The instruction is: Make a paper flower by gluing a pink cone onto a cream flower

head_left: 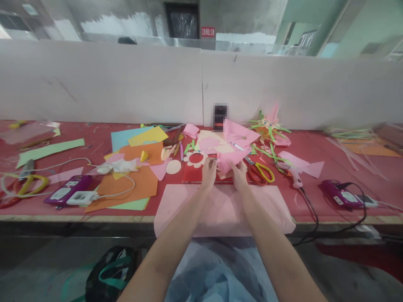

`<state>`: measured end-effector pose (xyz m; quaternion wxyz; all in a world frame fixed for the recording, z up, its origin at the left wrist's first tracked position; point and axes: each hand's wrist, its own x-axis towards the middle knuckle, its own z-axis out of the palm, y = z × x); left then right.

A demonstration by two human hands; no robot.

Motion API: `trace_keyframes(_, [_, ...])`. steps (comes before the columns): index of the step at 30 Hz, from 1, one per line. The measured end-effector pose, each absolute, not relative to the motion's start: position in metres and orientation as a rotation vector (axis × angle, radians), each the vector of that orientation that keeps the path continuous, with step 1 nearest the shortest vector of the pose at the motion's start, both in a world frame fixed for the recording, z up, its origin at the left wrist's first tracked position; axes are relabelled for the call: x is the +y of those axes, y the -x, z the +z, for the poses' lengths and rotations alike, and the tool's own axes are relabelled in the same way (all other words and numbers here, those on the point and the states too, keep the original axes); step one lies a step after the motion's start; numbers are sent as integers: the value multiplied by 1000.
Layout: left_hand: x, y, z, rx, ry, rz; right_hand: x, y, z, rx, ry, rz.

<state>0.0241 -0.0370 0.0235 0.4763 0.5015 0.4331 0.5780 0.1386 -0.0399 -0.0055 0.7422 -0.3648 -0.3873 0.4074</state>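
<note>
My right hand (239, 173) is closed on a piece of folded pink paper (229, 159), thumb and fingers at its right edge. Just left of it, my left hand (209, 171) has its fingertips pinched together close to the paper's left edge; what sits between them is too small to make out. A cream flower-shaped paper ring (187, 159) lies over red paper beside the left hand. To the right of my right hand are scissors (262, 173) with red and yellow handles. Under my wrists a pink mat (185, 209) hangs over the table's front edge.
A pink glue gun (296, 178) with a black cord lies to the right, near a purple power strip (341, 195). Another purple power strip (67, 191) and orange paper sheets (126, 188) lie left. A white partition (126, 84) stands behind, with a phone (220, 117) against it.
</note>
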Motion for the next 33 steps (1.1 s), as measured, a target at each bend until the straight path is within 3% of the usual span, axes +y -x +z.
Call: trace_keyframes(33, [-31, -24, 25, 1053, -1101, 1331, -45, -135, 4, -815, 819, 917])
